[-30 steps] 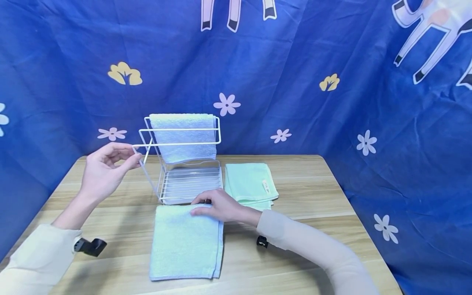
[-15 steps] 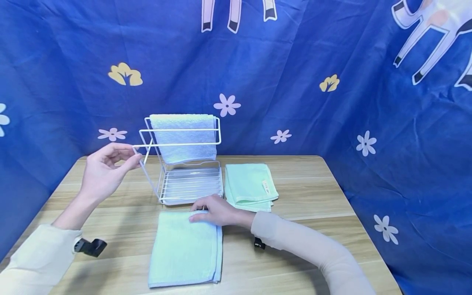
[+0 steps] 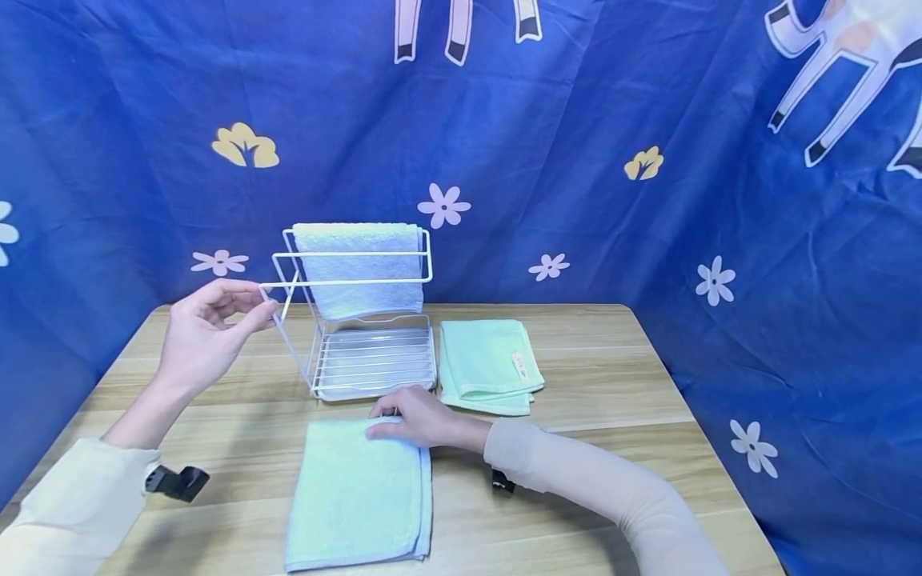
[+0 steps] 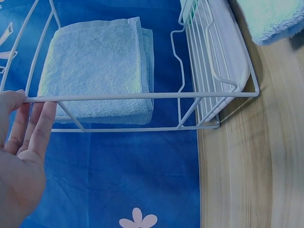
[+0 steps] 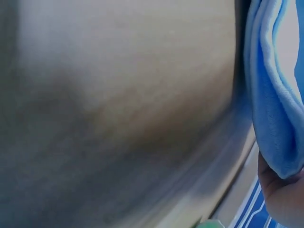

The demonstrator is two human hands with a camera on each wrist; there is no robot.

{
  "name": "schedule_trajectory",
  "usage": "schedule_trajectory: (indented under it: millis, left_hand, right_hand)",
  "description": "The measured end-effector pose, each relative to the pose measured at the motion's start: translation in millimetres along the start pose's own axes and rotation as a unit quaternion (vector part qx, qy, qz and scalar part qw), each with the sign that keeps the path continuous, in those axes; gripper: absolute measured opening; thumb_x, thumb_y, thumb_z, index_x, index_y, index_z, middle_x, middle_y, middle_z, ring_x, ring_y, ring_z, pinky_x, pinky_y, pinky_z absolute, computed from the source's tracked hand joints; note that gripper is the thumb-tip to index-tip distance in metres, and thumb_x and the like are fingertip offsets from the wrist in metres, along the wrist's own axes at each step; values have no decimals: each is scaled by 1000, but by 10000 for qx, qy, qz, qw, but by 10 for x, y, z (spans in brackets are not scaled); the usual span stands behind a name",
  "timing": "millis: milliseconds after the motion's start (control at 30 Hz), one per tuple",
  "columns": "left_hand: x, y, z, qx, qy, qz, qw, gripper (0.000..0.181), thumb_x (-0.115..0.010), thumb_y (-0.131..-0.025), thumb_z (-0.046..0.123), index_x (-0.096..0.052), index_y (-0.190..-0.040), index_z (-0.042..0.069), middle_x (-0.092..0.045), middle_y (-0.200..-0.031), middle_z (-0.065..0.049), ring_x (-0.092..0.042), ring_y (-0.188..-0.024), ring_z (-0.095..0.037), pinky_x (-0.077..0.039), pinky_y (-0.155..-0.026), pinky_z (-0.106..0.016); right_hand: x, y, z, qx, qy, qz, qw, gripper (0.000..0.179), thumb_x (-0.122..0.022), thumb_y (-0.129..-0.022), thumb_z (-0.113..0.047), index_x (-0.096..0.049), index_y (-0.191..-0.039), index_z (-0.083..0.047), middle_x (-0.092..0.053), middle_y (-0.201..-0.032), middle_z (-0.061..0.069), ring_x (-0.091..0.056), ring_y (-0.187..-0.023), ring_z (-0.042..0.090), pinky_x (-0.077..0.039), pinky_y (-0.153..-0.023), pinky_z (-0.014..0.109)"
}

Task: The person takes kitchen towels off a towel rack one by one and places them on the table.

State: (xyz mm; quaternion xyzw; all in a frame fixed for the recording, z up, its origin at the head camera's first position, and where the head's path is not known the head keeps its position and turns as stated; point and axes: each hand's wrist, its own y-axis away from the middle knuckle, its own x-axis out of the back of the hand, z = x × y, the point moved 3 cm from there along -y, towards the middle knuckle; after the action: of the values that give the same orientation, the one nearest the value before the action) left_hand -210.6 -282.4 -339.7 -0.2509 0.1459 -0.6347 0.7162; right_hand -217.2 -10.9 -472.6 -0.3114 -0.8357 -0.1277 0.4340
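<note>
My left hand [image 3: 202, 332] pinches the upper front corner of a white wire towel rack [image 3: 346, 282] between thumb and fingers; in the left wrist view its fingers [image 4: 42, 128] meet the side rail. Over the rack's rear bar hangs a folded light-blue towel [image 3: 360, 238]. My right hand [image 3: 421, 420] pinches the far edge of a second folded light-blue towel [image 3: 360, 496] in front of the rack. In the right wrist view that towel [image 5: 278, 95] shows its folded layers, with part of the hand [image 5: 287, 197] at its edge.
A folded mint-green towel [image 3: 486, 360] with a small white label lies right of the rack. The rack has a slatted base with a tray [image 3: 374, 360]. A blue printed curtain [image 3: 504, 160] surrounds the wooden table [image 3: 612, 384] at the back and sides.
My right hand has drawn the folded light-blue towel a little towards me, away from the rack. The left hand and the rack have stayed in place.
</note>
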Motion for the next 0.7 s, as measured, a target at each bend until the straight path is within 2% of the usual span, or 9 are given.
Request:
schedule_trajectory:
  millis: [133, 267, 333, 500, 700]
  left_hand:
    - [-2, -2, -5, -8, 45, 6, 10000, 29, -70, -88, -20, -71, -110, -2, -77, -92, 9, -75, -79, 0, -66, -70, -12]
    - [-10, -4, 1, -16, 246, -15, 9997, 27, -69, -87, -21, -70, -110, -7, -77, -92, 7, -75, -79, -1, -66, -70, -14]
    - [-10, -3, 4, -19, 176, -8, 9998, 27, -70, -87, -21, -71, -110, -6, -77, -92, 8, -75, -79, -1, -66, -70, -13]
    - [-6, -1, 6, -23, -77, 25, 10000, 27, -71, -88, -19, -71, -110, -4, -77, -92, 10, -74, -79, 1, -66, -70, -12]
    - [-7, 4, 3, -36, 44, 18, 10000, 25, -70, -88, -19, -69, -110, -8, -77, -91, 9, -75, -79, 0, -66, -69, -14]
  right_hand:
    - [-55, 1, -2, -145, -56, -5, 9999, 25, -73, -99, -40, -80, -111, -19, -82, -108, -8, -68, -95, -4, -53, -87, 6]
    - [-100, -14, -3, -233, -96, -30, 9997, 26, -74, -99, -41, -80, -112, -19, -82, -106, -9, -64, -86, -7, -51, -81, 5]
    - [-124, -30, 3, -234, -75, -35, 9997, 26, -75, -98, -42, -80, -111, -20, -82, -105, -10, -62, -83, -7, -51, -79, 5]
    - [-165, -68, 20, -298, -91, -31, 9995, 26, -74, -99, -42, -80, -111, -21, -82, -106, -11, -64, -87, -7, -51, -82, 5]
    - [-206, -118, 34, -270, -71, -56, 9996, 25, -74, -98, -43, -80, -110, -21, -81, -105, -13, -65, -91, -8, -51, -83, 5]
